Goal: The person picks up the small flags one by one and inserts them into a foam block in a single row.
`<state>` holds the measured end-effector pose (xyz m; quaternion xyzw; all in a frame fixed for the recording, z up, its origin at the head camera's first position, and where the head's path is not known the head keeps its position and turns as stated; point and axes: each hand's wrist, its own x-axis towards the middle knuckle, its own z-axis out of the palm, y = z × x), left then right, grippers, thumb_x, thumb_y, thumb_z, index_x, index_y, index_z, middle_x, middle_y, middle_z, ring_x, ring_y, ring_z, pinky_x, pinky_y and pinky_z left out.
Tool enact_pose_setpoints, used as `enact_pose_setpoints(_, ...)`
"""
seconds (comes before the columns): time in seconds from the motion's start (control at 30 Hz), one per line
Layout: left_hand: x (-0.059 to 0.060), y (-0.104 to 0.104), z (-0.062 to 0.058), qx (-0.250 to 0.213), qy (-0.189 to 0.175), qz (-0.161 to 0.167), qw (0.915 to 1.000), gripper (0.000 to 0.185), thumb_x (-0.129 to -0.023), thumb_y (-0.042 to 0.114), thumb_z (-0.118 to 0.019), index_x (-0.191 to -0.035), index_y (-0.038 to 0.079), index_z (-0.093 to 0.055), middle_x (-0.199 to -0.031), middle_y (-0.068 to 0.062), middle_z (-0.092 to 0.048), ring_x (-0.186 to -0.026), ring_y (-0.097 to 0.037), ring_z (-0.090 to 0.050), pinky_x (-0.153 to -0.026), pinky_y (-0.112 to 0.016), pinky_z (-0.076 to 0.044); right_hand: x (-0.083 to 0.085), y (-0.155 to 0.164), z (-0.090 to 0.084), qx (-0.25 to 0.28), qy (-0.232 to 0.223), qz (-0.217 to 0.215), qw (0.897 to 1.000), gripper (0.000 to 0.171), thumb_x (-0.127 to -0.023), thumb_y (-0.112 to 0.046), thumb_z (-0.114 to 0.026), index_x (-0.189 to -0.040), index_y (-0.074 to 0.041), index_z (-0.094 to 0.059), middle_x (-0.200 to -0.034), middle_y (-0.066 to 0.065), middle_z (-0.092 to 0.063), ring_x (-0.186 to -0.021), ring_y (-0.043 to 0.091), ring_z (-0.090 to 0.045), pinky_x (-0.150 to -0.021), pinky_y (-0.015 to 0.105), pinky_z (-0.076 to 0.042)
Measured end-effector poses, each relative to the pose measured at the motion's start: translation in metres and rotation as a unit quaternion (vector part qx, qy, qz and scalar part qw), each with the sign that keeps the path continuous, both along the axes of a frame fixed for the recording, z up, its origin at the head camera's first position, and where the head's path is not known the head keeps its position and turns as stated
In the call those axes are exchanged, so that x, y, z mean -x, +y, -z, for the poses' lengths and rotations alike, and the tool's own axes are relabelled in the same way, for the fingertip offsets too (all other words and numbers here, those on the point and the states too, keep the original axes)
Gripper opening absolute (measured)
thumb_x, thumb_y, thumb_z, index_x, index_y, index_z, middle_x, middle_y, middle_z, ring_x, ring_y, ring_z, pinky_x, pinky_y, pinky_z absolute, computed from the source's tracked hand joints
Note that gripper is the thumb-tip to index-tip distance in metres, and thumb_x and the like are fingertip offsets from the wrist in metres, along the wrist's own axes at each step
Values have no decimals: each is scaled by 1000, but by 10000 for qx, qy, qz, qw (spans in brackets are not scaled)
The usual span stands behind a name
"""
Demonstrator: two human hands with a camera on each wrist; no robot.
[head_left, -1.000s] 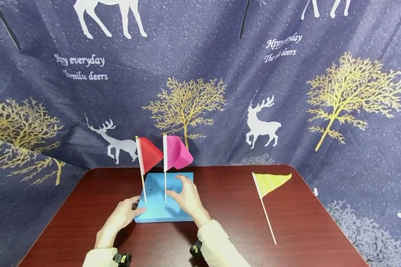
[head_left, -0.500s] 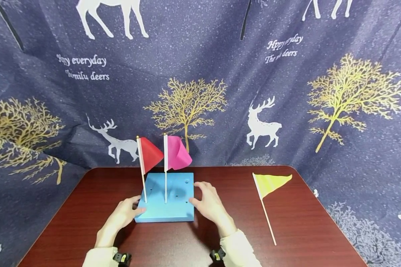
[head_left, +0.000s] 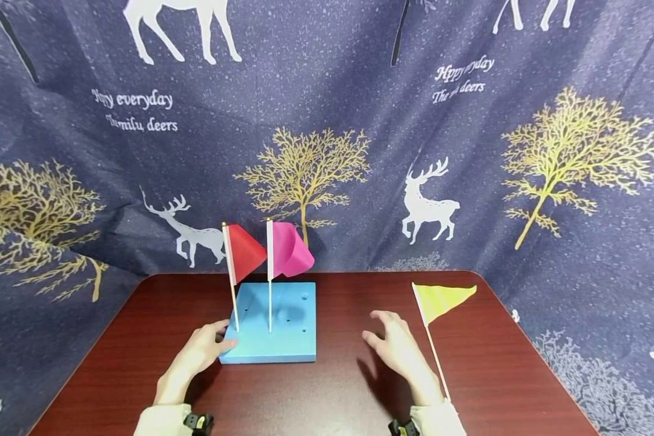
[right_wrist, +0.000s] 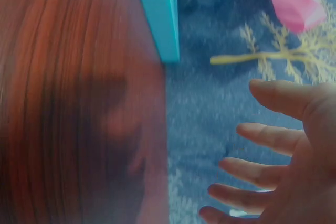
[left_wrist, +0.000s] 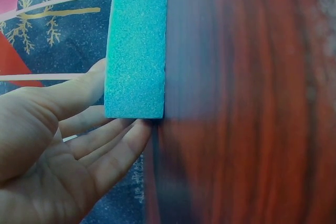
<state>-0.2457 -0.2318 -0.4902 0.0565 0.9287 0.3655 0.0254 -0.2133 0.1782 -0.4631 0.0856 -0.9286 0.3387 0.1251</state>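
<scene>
A blue foam block (head_left: 275, 324) lies on the dark red table (head_left: 327, 387). A red flag (head_left: 242, 251) and a pink flag (head_left: 287, 249) stand upright in it on thin sticks. My left hand (head_left: 198, 351) rests against the block's near left corner (left_wrist: 135, 66), thumb on top, fingers straight along the side. My right hand (head_left: 398, 348) hovers open over the table between the block and a yellow flag (head_left: 441, 298), which lies flat on the table at the right. In the right wrist view the spread fingers (right_wrist: 268, 166) hold nothing.
A dark blue cloth with deer and gold trees (head_left: 327, 133) hangs behind and around the table. The table's far edge curves just behind the block. The yellow flag's stick (head_left: 438, 363) runs toward the near right.
My right hand has left the blue block and moved right across the table toward the yellow flag. The left hand and both standing flags have stayed put.
</scene>
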Motion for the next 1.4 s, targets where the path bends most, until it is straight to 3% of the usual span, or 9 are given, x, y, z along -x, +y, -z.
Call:
enact_pose_setpoints(0.2, 1, 0, 0, -9, -52, 24, 10000, 59, -86, 17, -75, -132, -12, -52, -112, -19, -64, -92, -28, -64, -75, -40, -53, 1, 28, 2, -267, -77, 267, 9993, 42, -88, -20, -72, -124, -1, -62, -127, 21, -57, -119, 42, -50, -97, 55, -39)
enact_pose_setpoints(0.43, 0, -1, -2, -70, -134, -12, 9999, 59, -87, 16, -75, -133, -12, -51, -113, -20, -64, -92, -28, -63, -73, -41, -53, 1, 57, 6, -216, -20, 491, 9986, 41, -88, -18, -71, -122, 3, -62, -120, 24, -61, -116, 45, -53, -96, 57, -39)
enact_pose_setpoints(0.7, 2, -1, 0, -82, -52, 14, 10000, 60, -87, 17, -75, -133, -12, -51, -113, -21, -64, -92, -27, -63, -72, -39, -54, 0, 82, 10, -254, -346, 810, 9958, 39, -88, -19, -70, -120, 2, -63, -114, 28, -61, -108, 45, -57, -90, 58, -43)
enact_pose_setpoints(1.03, 1, -2, -1, 13, -147, -11, 9999, 59, -87, 18, -75, -133, -10, -52, -111, -18, -65, -92, -27, -64, -74, -40, -53, -1, 102, 17, 154, -594, 1303, 9896, 35, -86, -16, -71, -114, 4, -65, -105, 21, -69, -99, 39, -64, -87, 53, -46)
enact_pose_setpoints(1.3, 0, -2, -5, 37, -184, 40, 9998, 59, -88, 18, -74, -134, -11, -51, -112, -18, -64, -93, -29, -64, -74, -41, -53, -3, 112, 21, 66, -1095, 1433, 9836, 33, -81, -14, -72, -108, 5, -64, -87, 16, -69, -86, 36, -65, -80, 53, -48)
enact_pose_setpoints(1.4, 0, -1, -5, 63, -200, 68, 9998, 60, -88, 18, -74, -134, -12, -50, -111, -19, -65, -94, -30, -64, -74, -42, -53, -4, 114, 23, -88, -1239, 1475, 9812, 27, -79, -15, -73, -99, 3, -66, -81, 11, -68, -81, 33, -64, -77, 52, -48)
